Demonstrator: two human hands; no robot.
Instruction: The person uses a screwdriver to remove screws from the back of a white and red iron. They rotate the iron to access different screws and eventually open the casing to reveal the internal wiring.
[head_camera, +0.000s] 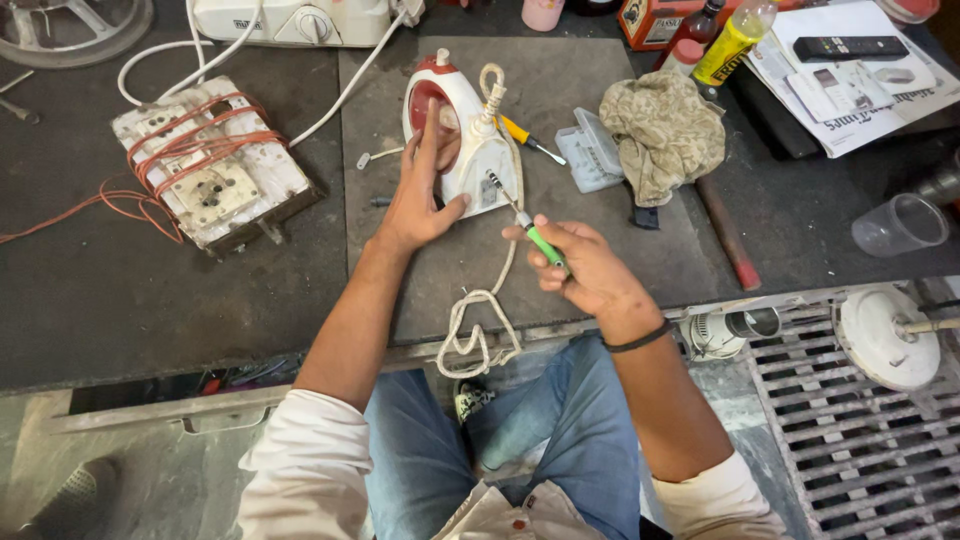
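- At the far left of the dark tabletop (120, 300) lies a white switchboard block (210, 170) wound round with orange wire (190, 145), well apart from the hands; a white cable (340, 95) runs off from beside it toward a white appliance at the top edge.
- The left hand (420, 195) lies flat on the clothes iron (458, 130), fingers spread, forefinger stretched up along the red part and thumb hooked against the white shell — steadying it, not pinching.
- The iron, white and red, sits on a grey mat (600, 260) in the middle of the tabletop, its long axis running away from the person, rear end nearest the hands.
- The iron's braided cord (480, 325) trails down off the tabletop edge in loops.
- The right hand (585, 265) has its fingers pressed together round a green-handled screwdriver (530, 230), whose shaft slants up and left with the tip at the iron's rear.
- As a judgement: the work looks early — the shell appears closed, cord attached, no parts lifted off; whether any screw is out I cannot tell.
- Further right: a yellow-handled screwdriver (525, 135), a small clear plastic box (592, 150), a crumpled rag (662, 130), and a clear plastic cup (898, 225).
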